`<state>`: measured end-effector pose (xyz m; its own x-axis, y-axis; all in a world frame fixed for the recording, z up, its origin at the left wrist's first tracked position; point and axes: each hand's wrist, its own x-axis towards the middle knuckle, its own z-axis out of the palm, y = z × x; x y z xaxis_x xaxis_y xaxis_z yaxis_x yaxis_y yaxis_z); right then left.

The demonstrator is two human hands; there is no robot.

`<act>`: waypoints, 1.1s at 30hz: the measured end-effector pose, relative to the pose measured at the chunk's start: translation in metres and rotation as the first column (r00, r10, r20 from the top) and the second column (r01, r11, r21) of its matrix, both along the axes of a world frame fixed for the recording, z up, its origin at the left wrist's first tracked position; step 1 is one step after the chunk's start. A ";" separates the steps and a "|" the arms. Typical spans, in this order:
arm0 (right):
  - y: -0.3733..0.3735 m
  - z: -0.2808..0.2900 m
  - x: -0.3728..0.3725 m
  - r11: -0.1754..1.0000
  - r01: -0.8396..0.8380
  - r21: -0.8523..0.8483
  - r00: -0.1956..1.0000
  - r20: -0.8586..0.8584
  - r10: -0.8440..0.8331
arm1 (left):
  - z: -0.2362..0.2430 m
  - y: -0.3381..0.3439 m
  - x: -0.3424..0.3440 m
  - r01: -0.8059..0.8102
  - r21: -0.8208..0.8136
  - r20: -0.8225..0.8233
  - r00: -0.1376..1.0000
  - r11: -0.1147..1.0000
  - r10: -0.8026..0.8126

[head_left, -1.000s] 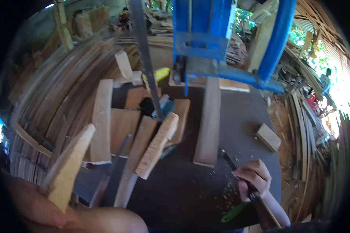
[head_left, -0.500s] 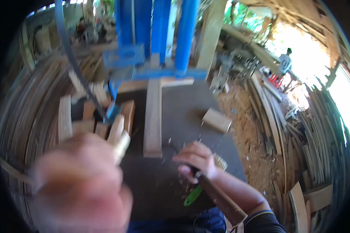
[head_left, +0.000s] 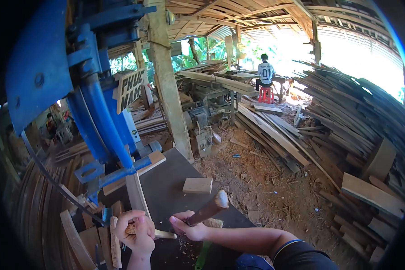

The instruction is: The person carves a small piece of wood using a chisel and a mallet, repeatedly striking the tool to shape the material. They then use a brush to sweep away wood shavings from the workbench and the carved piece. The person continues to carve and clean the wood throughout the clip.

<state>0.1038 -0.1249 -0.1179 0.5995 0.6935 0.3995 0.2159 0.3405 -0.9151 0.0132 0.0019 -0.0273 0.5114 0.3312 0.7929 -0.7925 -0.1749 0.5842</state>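
Note:
My left hand (head_left: 137, 234) is curled around a pale strip of wood (head_left: 165, 234), whose end points right toward my other hand. My right hand (head_left: 191, 228) grips a tool with a thick brown wooden handle (head_left: 209, 209); the handle's butt tilts up toward me and its working end is hidden. Just beyond my right forearm, a brush with a green handle (head_left: 203, 255) lies on the dark table (head_left: 171, 180), partly covered. Wood chips are scattered between the hands. A long board (head_left: 138, 191) lies on the table beyond my left hand, and a short wood block (head_left: 197, 185) sits farther right.
A blue band saw (head_left: 101, 112) stands at the left, its blade (head_left: 54, 182) running down beside the table. Offcuts (head_left: 76, 240) stand left of my hand. Lumber piles (head_left: 346, 117) fill the right. A person (head_left: 266, 72) sits on a red stool far off.
The view has swung up and to the right. My left hand has moved away from the camera and closer to my right hand. The tool's handle now tilts upward.

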 end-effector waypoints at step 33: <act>0.002 0.011 -0.003 0.999 0.029 -0.024 1.000 0.006 -0.029 | 0.010 -0.014 -0.004 0.095 0.101 -0.138 0.987 0.990 -0.081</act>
